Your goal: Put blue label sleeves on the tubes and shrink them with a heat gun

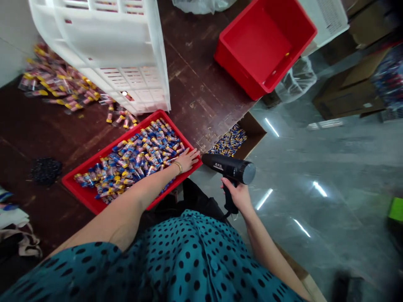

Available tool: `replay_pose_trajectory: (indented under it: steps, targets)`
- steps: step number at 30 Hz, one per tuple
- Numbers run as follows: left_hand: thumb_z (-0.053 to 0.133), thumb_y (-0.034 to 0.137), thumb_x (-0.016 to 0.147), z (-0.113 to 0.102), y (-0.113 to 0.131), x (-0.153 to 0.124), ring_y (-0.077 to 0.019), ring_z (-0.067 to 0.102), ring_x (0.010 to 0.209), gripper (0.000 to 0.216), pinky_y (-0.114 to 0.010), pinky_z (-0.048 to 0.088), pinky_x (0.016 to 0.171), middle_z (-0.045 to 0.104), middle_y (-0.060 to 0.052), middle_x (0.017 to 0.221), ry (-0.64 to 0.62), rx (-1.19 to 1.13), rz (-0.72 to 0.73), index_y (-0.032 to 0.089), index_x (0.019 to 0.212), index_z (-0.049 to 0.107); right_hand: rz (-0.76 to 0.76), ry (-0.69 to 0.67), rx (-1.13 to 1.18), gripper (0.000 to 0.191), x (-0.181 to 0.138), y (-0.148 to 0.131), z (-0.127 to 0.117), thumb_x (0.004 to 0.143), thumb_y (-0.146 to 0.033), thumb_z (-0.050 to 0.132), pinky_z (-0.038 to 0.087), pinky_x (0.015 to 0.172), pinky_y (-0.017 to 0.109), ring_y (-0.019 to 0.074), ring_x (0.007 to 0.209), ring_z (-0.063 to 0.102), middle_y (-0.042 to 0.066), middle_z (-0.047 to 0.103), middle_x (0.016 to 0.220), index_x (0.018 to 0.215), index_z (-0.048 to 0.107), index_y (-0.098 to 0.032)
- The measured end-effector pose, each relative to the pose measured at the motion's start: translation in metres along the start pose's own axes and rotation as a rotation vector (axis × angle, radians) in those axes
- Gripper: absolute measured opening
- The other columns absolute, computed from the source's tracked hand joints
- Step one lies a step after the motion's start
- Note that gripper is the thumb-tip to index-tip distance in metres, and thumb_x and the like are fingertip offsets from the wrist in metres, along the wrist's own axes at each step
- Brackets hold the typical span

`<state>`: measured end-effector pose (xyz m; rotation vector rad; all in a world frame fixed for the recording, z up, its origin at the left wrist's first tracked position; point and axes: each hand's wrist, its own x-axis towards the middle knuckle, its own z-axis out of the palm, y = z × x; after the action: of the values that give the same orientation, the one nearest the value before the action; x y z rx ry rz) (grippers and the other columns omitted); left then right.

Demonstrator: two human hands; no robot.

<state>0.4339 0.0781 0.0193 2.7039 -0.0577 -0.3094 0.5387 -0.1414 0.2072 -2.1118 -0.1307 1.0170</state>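
Gripping the black dryer (225, 165) by its handle, my right hand (238, 195) points the nose at the corner of the red tray (176, 183). Through my faraway camera, I see my left hand (188, 160) lying open on that end of the tray. The nose is just beside those fingers, so if it blows hot air, they could get burned; I can't tell if it is on. The tray seems to poke past the edge of the table (195, 84), so a hard push could tip it and spill the little tubes (138, 157). The cord (226, 215) could snag and pull my aim off.

I count one dryer, one red tray, one deep red box (261, 48), one brown carton (255, 132) holding tubes, and two white baskets (107, 46). There are too many tubes to count.
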Motion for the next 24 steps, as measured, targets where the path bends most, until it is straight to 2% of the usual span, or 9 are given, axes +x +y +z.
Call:
replay_pose_trajectory:
  steps: [2,5,7,10,12,16,20,22,24]
  targets:
    - [0.052,0.028,0.087,0.0,-0.01,-0.024,-0.0333,0.028,0.144,0.043,-0.056,0.02,0.114,0.037,-0.012,0.156,-0.022,0.018,0.011,0.021,0.129,0.061,-0.005,-0.012,-0.003,0.047,0.003,-0.001,0.0,0.076,-0.058,0.069,0.054,0.056,0.03,0.0204,0.06,0.065,0.01,0.072,0.072,0.091,0.07,-0.013]
    - [0.051,0.025,0.088,-0.003,-0.039,-0.083,-0.0313,0.038,0.138,0.047,-0.05,0.028,0.111,0.046,-0.01,0.151,-0.125,0.033,-0.018,0.024,0.135,0.056,-0.025,-0.027,-0.018,0.047,0.006,-0.001,0.002,0.077,-0.058,0.069,0.054,0.057,0.03,0.021,0.062,0.066,0.01,0.072,0.072,0.09,0.071,-0.013]
    - [0.046,0.023,0.09,-0.01,-0.063,-0.13,-0.0297,0.041,0.136,0.048,-0.048,0.032,0.109,0.053,-0.011,0.144,-0.142,0.042,-0.159,0.026,0.138,0.054,-0.029,-0.03,-0.017,0.047,0.006,-0.002,0.004,0.078,-0.057,0.068,0.054,0.057,0.03,0.021,0.062,0.066,0.01,0.072,0.072,0.091,0.071,-0.012]
    - [0.044,0.02,0.09,-0.023,-0.09,-0.194,-0.0295,0.039,0.138,0.052,-0.051,0.029,0.112,0.054,-0.012,0.142,-0.082,0.019,-0.309,0.028,0.141,0.05,-0.028,-0.132,-0.013,0.045,0.0,-0.005,0.008,0.079,-0.055,0.067,0.053,0.056,0.03,0.0211,0.063,0.066,0.01,0.072,0.074,0.091,0.071,-0.012]
    - [0.046,0.021,0.089,-0.03,-0.092,-0.222,-0.0319,0.035,0.141,0.05,-0.055,0.026,0.112,0.052,-0.013,0.144,-0.004,0.014,-0.413,0.027,0.137,0.054,-0.052,-0.192,-0.035,0.043,-0.005,-0.007,0.01,0.079,-0.054,0.068,0.053,0.058,0.03,0.0208,0.064,0.066,0.01,0.072,0.074,0.089,0.071,-0.012]
    - [0.048,0.027,0.089,-0.024,-0.049,-0.236,-0.0348,0.032,0.143,0.043,-0.058,0.028,0.111,0.05,-0.017,0.145,0.103,0.004,-0.521,0.022,0.13,0.06,-0.068,-0.11,-0.121,0.04,-0.013,-0.007,0.013,0.076,-0.053,0.07,0.051,0.058,0.029,0.02,0.06,0.065,0.008,0.071,0.069,0.084,0.069,-0.013]
    - [0.051,0.021,0.086,0.007,0.014,-0.22,-0.0299,0.033,0.143,0.049,-0.054,0.023,0.116,0.049,-0.012,0.148,-0.019,-0.123,-0.3,0.026,0.134,0.058,-0.02,-0.262,-0.065,0.042,-0.02,-0.005,0.019,0.077,-0.054,0.068,0.049,0.051,0.028,0.0181,0.054,0.062,0.006,0.069,0.066,0.088,0.068,-0.013]
    - [0.051,0.013,0.082,0.022,0.032,-0.213,-0.0284,0.034,0.142,0.053,-0.053,0.02,0.117,0.052,-0.009,0.146,-0.078,-0.145,-0.211,0.028,0.132,0.059,-0.063,-0.204,-0.082,0.042,-0.02,-0.002,0.023,0.076,-0.054,0.07,0.05,0.055,0.028,0.0187,0.057,0.064,0.008,0.069,0.067,0.084,0.068,-0.013]
    - [0.052,0.01,0.08,0.029,0.033,-0.207,-0.0288,0.038,0.14,0.049,-0.055,0.02,0.117,0.059,-0.009,0.137,-0.092,-0.137,-0.151,0.029,0.123,0.065,-0.073,-0.124,-0.1,0.044,-0.019,0.0,0.026,0.075,-0.055,0.071,0.05,0.055,0.028,0.0193,0.058,0.064,0.009,0.07,0.067,0.084,0.069,-0.012]
